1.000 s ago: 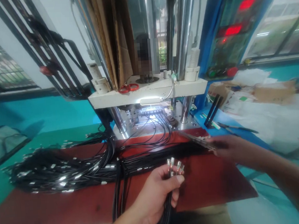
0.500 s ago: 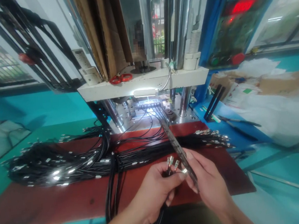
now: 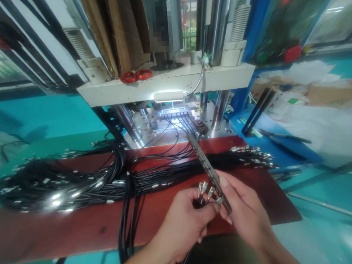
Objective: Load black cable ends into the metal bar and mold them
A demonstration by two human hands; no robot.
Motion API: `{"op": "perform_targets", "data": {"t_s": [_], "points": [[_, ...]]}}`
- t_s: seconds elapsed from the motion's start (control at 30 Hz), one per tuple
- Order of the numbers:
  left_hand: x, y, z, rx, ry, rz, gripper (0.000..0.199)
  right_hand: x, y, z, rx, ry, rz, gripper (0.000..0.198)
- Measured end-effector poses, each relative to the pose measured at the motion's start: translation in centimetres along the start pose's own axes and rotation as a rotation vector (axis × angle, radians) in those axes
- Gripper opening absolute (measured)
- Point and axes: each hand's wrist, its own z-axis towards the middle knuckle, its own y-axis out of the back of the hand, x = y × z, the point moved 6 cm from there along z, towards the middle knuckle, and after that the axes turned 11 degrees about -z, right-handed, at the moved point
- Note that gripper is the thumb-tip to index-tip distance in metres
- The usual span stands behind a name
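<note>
My left hand (image 3: 189, 215) is closed round several black wires, whose bare metal terminals (image 3: 204, 188) stick up past the thumb and forefinger. One terminal (image 3: 218, 200) is pinched at the thumb tip, close against the lower end of a long slotted metal bar (image 3: 207, 166). That bar is gripped in my right hand (image 3: 244, 207), thumb on top, tilted up toward the machine. Beyond it a lit press (image 3: 172, 122) holds another bar with wires running out toward me. A large bundle of black wires (image 3: 86, 184) with metal ends lies across the red-brown board (image 3: 89, 230).
Red-handled scissors (image 3: 136, 76) rest on the white press plate (image 3: 125, 91). Steel guide posts (image 3: 219, 111) flank the lit area. On the right are dark pliers-like tools (image 3: 285, 140) on a blue surface, plastic bags (image 3: 316, 110) and a red button (image 3: 292, 54).
The view has shifted a little, so the press sits higher in the picture. Both hands keep their holds, with the terminal still beside the bar's lower end.
</note>
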Motion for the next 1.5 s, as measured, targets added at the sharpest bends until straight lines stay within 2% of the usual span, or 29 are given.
{"op": "perform_targets", "data": {"t_s": [0.27,0.47,0.53,0.6,0.7,0.77,0.93,1.13,1.33,1.5], "points": [[0.0,-0.2,0.3,0.045,-0.020,-0.038,0.018,0.3,0.0,-0.2,-0.010,0.045,-0.110,0.048],[0.0,-0.1,0.4,0.050,-0.028,-0.090,0.018,0.5,-0.2,-0.4,-0.059,0.131,-0.197,0.043],[0.2,0.4,0.3,0.048,-0.006,-0.134,0.021,0.7,-0.1,-0.4,-0.039,0.097,-0.157,0.044],[0.3,1.0,0.2,0.041,0.024,-0.221,0.026,0.7,0.2,-0.4,-0.027,-0.005,-0.062,0.047],[0.2,1.8,0.2,0.019,0.033,-0.330,0.026,0.8,0.8,-0.8,-0.071,-0.140,0.069,0.051],[-0.1,2.0,0.2,0.010,0.012,-0.353,0.025,0.8,1.0,-0.9,-0.100,-0.152,0.123,0.051],[-0.4,1.5,0.3,-0.002,-0.038,-0.275,0.024,0.6,0.6,-0.7,-0.049,-0.093,0.111,0.055],[0.1,0.9,0.3,-0.040,0.035,-0.165,0.024,0.7,0.5,-0.8,-0.009,-0.105,0.071,0.056],[-0.1,0.3,0.3,0.015,0.051,-0.157,0.023,0.2,0.5,-0.9,-0.013,-0.127,0.038,0.055],[-0.2,0.3,0.4,0.023,0.059,-0.146,0.022,0.4,0.4,-0.8,-0.004,-0.072,-0.030,0.053]]}}
